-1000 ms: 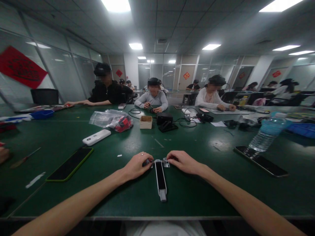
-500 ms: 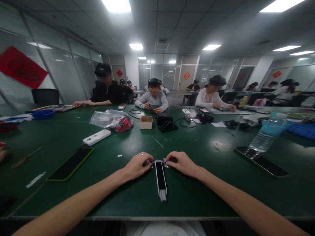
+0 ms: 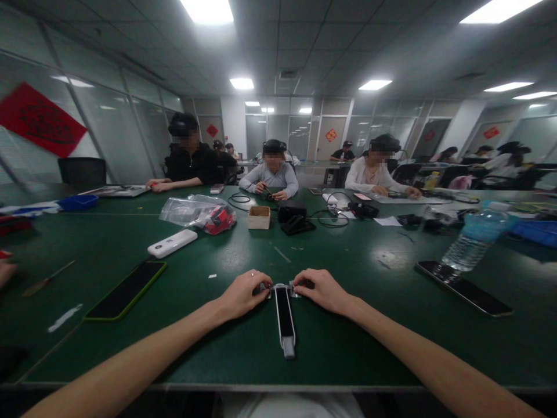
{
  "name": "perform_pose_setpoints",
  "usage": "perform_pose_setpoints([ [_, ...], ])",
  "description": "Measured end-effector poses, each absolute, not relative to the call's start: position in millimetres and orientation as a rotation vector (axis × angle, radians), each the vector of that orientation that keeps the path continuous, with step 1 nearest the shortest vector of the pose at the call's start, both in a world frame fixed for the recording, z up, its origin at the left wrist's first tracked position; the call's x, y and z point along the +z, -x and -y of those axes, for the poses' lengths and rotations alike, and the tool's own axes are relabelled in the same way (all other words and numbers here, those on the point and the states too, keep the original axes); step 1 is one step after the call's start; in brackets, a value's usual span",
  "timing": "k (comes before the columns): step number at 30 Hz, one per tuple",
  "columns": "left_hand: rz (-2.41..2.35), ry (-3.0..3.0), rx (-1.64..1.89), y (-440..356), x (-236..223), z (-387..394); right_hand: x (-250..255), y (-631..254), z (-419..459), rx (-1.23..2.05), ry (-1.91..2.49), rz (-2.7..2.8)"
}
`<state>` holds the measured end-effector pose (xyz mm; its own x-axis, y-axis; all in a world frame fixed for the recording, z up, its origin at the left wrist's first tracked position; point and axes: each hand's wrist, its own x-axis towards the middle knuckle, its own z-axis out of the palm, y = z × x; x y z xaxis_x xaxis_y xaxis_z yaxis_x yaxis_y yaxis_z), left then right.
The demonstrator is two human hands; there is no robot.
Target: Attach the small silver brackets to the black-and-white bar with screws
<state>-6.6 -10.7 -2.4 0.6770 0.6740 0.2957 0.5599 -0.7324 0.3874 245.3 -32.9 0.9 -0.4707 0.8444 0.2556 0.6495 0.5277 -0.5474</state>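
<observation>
Left hand [image 3: 246, 294]: thumb and forefinger drawn in to a narrow pinch, looks to be on the left metal plate [image 3: 268, 293], contact partly hidden by the fingertips. Right hand [image 3: 322, 287]: same deal, thumb and forefinger close together at the right metal plate [image 3: 295, 294], other fingers curled behind; pinch looks light, can't tell how firm. The plates sit at either side of the top end of a slim white-framed device [image 3: 285, 313], black face up, grey tip [image 3: 288, 349] toward the wearer; can't tell whether plates and device are joined. Device lies on the green tabletop [image 3: 357, 348], between the hands and near the table's front edge; no finger shows on its body. Step in hand, my read: lining up or steadying the two plates against the device, both sides together. Next move would call for small, even fingertip control on both plates without skewing the device. Further out: white paper scrap [image 3: 212, 276] ahead of the left hand, green-edged phone [image 3: 126, 292] and white power bank [image 3: 173, 243] off left, dark phone [image 3: 463, 288] and water bottle [image 3: 472, 241] off right. Beyond, small open box [image 3: 259, 218], clear plastic bag [image 3: 185, 212] with red contents; a co-worker in grey [image 3: 274, 174] sits across.
</observation>
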Motion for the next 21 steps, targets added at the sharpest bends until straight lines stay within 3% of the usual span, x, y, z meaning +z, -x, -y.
perform_pose_setpoints([
  [21,-0.986,-2.619,0.623,8.2,-4.4,10.3,4.0,-243.9,33.8,0.531,1.217,2.262],
])
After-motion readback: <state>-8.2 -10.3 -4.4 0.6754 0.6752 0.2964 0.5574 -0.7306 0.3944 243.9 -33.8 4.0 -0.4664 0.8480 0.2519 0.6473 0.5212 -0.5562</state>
